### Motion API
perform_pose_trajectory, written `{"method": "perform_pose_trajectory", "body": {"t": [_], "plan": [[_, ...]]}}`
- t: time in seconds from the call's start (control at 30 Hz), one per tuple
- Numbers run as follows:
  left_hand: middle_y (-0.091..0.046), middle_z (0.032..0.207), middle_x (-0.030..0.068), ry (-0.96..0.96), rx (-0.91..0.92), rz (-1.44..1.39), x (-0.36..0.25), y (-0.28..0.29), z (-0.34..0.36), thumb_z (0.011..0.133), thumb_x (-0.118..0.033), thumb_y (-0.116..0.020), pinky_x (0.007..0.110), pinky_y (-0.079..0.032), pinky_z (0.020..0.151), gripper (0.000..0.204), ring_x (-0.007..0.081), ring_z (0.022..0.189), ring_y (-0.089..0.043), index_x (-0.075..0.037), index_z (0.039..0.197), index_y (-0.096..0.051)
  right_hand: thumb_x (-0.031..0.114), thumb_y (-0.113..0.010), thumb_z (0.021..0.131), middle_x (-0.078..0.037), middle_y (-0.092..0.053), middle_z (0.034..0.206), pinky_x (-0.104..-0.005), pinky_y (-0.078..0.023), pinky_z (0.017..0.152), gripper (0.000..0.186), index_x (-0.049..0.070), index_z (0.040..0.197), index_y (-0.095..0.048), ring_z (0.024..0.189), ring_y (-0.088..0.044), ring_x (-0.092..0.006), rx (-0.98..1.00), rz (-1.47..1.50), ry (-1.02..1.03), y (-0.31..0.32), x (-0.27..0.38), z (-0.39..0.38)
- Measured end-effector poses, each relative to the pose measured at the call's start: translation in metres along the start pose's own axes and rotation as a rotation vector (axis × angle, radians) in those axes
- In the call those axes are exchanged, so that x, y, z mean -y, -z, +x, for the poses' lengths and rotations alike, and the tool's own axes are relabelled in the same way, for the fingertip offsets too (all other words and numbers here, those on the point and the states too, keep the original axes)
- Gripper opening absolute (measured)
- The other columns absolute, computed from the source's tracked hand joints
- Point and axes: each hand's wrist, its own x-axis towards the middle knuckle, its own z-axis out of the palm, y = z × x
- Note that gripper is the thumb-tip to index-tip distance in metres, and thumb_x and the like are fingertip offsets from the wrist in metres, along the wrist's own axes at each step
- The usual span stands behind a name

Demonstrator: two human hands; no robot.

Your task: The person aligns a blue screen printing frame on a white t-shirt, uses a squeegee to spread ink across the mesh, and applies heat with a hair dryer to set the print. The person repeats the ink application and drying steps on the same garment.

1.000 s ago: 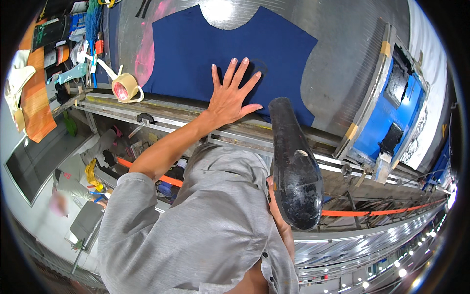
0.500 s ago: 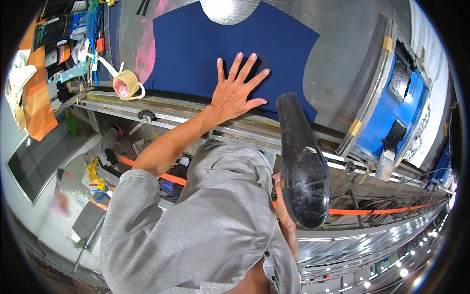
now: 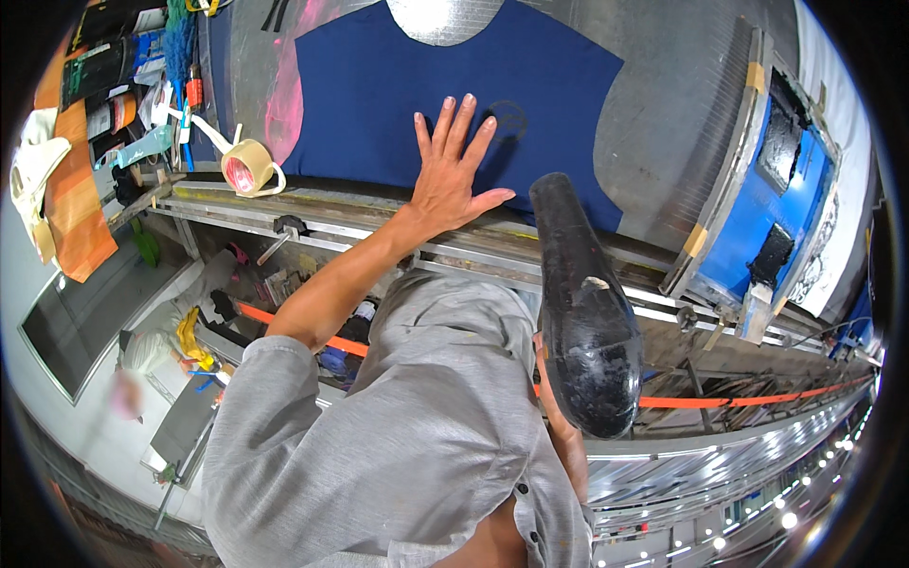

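Observation:
A navy blue shirt-shaped fabric piece [image 3: 369, 95] lies flat on the dark table, with a faint round dark print [image 3: 509, 118] on it. My left hand [image 3: 449, 170] is open over the fabric's near part, fingers spread and pointing away from me, just left of the print. A black hair dryer [image 3: 589, 322] is held up at the table's near edge, its narrow nozzle toward the fabric. Partly hidden behind its body, my right hand [image 3: 546, 379] grips it; most of its fingers do not show.
A tape roll [image 3: 246, 168] rests at the table's near left edge. To the right stands a printing screen frame [image 3: 705, 204] with a blue mesh and black ink. Metal rails [image 3: 350, 224] run along the near edge. Another person [image 3: 147, 355] is at the lower left.
My left hand has shifted slightly left and lifted or slid off the round print, which now shows fully. The hair dryer has barely moved.

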Motion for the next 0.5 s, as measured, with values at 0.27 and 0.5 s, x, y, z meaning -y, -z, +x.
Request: {"method": "perform_pose_trajectory", "body": {"t": [0.27,0.5], "plan": [[-0.013,0.163,0.0263,0.232,-0.022,0.132,0.017,0.016,-0.011,0.088,-0.054,-0.067,0.069,0.0,0.115,0.096,0.0457,0.152,-0.008,0.0,0.155,-0.024,0.005,-0.074,0.084,-0.014,-0.063,0.13,-0.0398,-0.042,0.105,0.05,0.002,0.131,-0.06,0.122,-0.057,-0.0263,-0.004,-0.008,0.01,-0.005,0.004,0.007],[-0.015,0.163,0.0272,0.306,-0.021,0.157,0.016,0.015,0.003,0.089,-0.054,-0.066,0.075,-0.002,0.111,0.095,0.0453,0.151,-0.01,0.003,0.153,-0.027,0.005,-0.074,0.084,-0.014,-0.062,0.131,-0.0402,-0.041,0.106,0.051,0.002,0.132,-0.059,0.123,-0.056,-0.0267,0.004,-0.013,0.02,-0.01,0.007,0.013]]}}
